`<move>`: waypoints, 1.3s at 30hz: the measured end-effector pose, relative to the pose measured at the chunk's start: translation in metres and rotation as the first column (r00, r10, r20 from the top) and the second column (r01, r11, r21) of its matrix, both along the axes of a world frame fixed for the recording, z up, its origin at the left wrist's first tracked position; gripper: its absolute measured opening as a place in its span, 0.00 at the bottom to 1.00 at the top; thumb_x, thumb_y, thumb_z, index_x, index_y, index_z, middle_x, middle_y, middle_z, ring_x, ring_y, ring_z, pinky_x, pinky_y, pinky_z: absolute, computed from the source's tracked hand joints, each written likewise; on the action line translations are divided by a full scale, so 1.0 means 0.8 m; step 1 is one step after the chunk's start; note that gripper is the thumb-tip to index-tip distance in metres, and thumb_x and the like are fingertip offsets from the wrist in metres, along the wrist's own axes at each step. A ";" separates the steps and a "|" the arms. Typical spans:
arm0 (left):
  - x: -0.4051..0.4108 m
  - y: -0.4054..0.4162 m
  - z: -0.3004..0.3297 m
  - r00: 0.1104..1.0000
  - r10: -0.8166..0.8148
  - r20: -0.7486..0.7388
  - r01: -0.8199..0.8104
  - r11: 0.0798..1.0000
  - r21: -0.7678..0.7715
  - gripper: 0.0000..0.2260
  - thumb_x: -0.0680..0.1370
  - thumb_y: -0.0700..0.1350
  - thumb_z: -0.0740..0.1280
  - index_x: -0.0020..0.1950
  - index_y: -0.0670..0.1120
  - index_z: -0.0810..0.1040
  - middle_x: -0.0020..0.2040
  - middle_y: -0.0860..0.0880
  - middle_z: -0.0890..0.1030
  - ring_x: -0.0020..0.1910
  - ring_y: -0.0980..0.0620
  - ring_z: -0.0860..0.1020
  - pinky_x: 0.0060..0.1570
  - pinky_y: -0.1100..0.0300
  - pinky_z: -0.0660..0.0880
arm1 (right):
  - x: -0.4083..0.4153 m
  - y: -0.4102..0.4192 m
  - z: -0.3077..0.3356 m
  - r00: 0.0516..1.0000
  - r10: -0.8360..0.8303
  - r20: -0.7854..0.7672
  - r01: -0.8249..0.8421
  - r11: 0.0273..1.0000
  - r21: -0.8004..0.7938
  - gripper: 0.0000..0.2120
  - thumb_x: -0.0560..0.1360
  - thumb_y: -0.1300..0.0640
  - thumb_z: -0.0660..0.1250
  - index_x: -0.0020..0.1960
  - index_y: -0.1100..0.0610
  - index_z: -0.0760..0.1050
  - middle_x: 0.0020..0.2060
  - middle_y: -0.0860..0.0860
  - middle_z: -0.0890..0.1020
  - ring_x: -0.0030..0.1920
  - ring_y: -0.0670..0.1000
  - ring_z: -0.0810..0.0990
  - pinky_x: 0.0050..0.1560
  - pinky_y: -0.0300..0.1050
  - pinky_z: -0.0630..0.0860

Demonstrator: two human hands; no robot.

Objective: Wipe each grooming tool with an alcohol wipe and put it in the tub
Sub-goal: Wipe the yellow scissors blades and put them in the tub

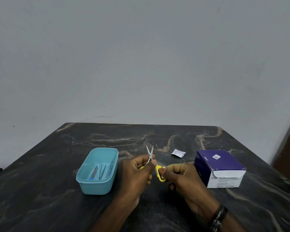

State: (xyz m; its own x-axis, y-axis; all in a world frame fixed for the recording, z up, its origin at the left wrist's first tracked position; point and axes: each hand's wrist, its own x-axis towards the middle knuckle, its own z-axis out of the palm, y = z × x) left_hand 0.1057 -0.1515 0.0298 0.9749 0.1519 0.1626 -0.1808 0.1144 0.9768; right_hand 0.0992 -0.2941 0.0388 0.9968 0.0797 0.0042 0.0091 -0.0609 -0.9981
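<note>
Yellow-handled scissors (pixel 151 159) with blades parted, left hand (pixel 137 173) gripping near the pivot, right hand (pixel 181 176) pinching a handle loop, blue tub (pixel 97 185) holding tools to the left on the bench (pixel 40 190).

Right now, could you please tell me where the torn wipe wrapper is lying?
The torn wipe wrapper lies on the table, right of centre, just beyond the purple box and up-left of it.

Both hands (pixel 159 174) grip yellow scissors (pixel 150 158) — blades apart, perhaps wipe between; tub (pixel 84 181) left.
</note>
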 end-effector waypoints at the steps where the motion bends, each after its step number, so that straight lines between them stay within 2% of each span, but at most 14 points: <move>1: 0.001 0.000 0.000 1.000 0.018 0.007 -0.018 1.000 -0.002 0.06 0.75 0.39 0.71 0.48 0.49 0.83 0.29 0.47 0.79 0.24 0.56 0.71 0.26 0.61 0.70 | 0.000 0.000 0.000 1.000 0.002 -0.003 -0.002 1.000 -0.001 0.13 0.73 0.56 0.72 0.38 0.66 0.83 0.32 0.55 0.83 0.33 0.49 0.74 0.30 0.38 0.68; 7: 0.003 0.000 0.001 0.985 0.158 0.066 -0.154 0.986 -0.068 0.08 0.73 0.38 0.72 0.41 0.52 0.83 0.26 0.45 0.75 0.25 0.52 0.69 0.27 0.59 0.69 | 0.001 0.006 -0.005 0.998 0.058 -0.022 -0.059 0.997 -0.047 0.09 0.73 0.57 0.73 0.36 0.60 0.84 0.30 0.55 0.80 0.31 0.47 0.74 0.27 0.36 0.67; 11: 0.001 0.000 -0.002 0.998 0.050 0.035 -0.051 0.999 0.021 0.05 0.74 0.39 0.71 0.46 0.50 0.84 0.27 0.45 0.75 0.25 0.52 0.69 0.26 0.59 0.68 | -0.002 0.001 -0.003 0.999 0.039 0.030 -0.037 0.998 -0.051 0.11 0.73 0.57 0.72 0.38 0.65 0.83 0.32 0.59 0.82 0.34 0.51 0.73 0.29 0.38 0.67; 13: -0.002 -0.001 -0.001 1.000 -0.005 0.028 0.003 0.998 0.068 0.07 0.75 0.39 0.71 0.44 0.51 0.83 0.27 0.46 0.76 0.25 0.53 0.70 0.27 0.59 0.70 | -0.003 -0.001 -0.002 0.998 0.040 0.056 -0.036 0.998 -0.058 0.13 0.73 0.56 0.71 0.39 0.67 0.83 0.35 0.61 0.85 0.36 0.54 0.73 0.30 0.39 0.66; 17: -0.007 -0.001 0.003 0.999 -0.045 0.022 0.044 0.997 0.068 0.08 0.77 0.38 0.68 0.46 0.51 0.83 0.26 0.47 0.76 0.25 0.54 0.71 0.27 0.60 0.71 | -0.003 0.000 -0.002 0.995 0.067 0.077 -0.057 0.991 -0.119 0.12 0.74 0.55 0.71 0.40 0.63 0.84 0.39 0.63 0.85 0.37 0.56 0.74 0.31 0.40 0.67; 20: -0.008 -0.002 0.005 0.998 -0.053 0.029 0.050 0.995 0.090 0.09 0.78 0.38 0.66 0.43 0.49 0.83 0.23 0.50 0.74 0.24 0.56 0.71 0.27 0.60 0.71 | -0.001 0.001 -0.005 0.994 0.075 0.075 -0.064 0.989 -0.133 0.11 0.74 0.54 0.71 0.40 0.62 0.85 0.39 0.62 0.86 0.38 0.56 0.76 0.31 0.41 0.66; 23: -0.010 -0.003 0.007 0.996 -0.092 0.017 0.090 0.992 0.091 0.10 0.79 0.38 0.64 0.43 0.44 0.83 0.23 0.49 0.72 0.23 0.55 0.70 0.27 0.60 0.70 | -0.001 -0.001 -0.005 0.990 0.084 0.113 -0.073 0.993 -0.095 0.14 0.74 0.53 0.71 0.39 0.64 0.84 0.38 0.65 0.85 0.34 0.56 0.74 0.30 0.39 0.65; 26: -0.011 -0.004 0.008 0.986 -0.160 -0.033 0.162 0.984 0.072 0.11 0.79 0.35 0.62 0.44 0.43 0.84 0.24 0.47 0.72 0.24 0.55 0.70 0.26 0.60 0.70 | -0.002 0.000 -0.002 0.987 0.089 0.138 -0.092 0.996 0.018 0.14 0.75 0.62 0.68 0.39 0.73 0.81 0.36 0.64 0.85 0.30 0.49 0.81 0.31 0.33 0.73; 29: -0.013 -0.008 0.010 0.976 -0.202 -0.084 0.205 0.978 0.034 0.12 0.77 0.32 0.61 0.43 0.41 0.84 0.24 0.46 0.70 0.23 0.54 0.68 0.24 0.61 0.67 | -0.003 0.002 -0.003 0.987 0.089 0.133 -0.101 0.992 0.080 0.13 0.74 0.62 0.69 0.39 0.73 0.81 0.35 0.66 0.84 0.34 0.59 0.84 0.38 0.46 0.80; 33: -0.012 -0.010 0.012 0.968 -0.219 -0.125 0.222 0.975 0.011 0.19 0.75 0.30 0.58 0.39 0.46 0.85 0.24 0.45 0.70 0.22 0.55 0.67 0.22 0.62 0.64 | -0.001 0.001 -0.004 0.994 0.010 0.112 -0.021 0.995 0.097 0.11 0.74 0.62 0.70 0.40 0.70 0.83 0.34 0.64 0.85 0.33 0.58 0.84 0.37 0.47 0.80; 35: -0.013 -0.010 0.012 0.959 -0.252 -0.129 0.258 0.966 0.030 0.20 0.74 0.29 0.58 0.39 0.48 0.86 0.23 0.47 0.71 0.22 0.56 0.67 0.23 0.62 0.64 | 0.000 0.001 -0.004 0.996 -0.031 0.085 0.021 0.993 0.120 0.10 0.73 0.60 0.71 0.40 0.69 0.83 0.34 0.65 0.85 0.35 0.61 0.83 0.40 0.53 0.81; 36: -0.015 -0.011 0.012 0.955 -0.269 -0.122 0.277 0.959 0.060 0.21 0.73 0.29 0.58 0.41 0.49 0.86 0.23 0.49 0.71 0.22 0.56 0.67 0.24 0.62 0.65 | 0.002 0.000 -0.005 0.996 -0.049 0.077 0.038 0.991 0.128 0.10 0.73 0.61 0.71 0.40 0.69 0.83 0.33 0.64 0.85 0.34 0.60 0.83 0.39 0.53 0.80; 39: -0.023 -0.013 0.012 0.944 -0.324 -0.067 0.331 0.927 0.175 0.22 0.72 0.31 0.60 0.44 0.54 0.86 0.23 0.53 0.73 0.23 0.57 0.67 0.26 0.62 0.66 | 0.002 -0.003 -0.004 0.994 -0.083 0.070 0.072 0.987 0.146 0.11 0.74 0.61 0.70 0.39 0.70 0.83 0.28 0.59 0.83 0.26 0.50 0.80 0.30 0.42 0.76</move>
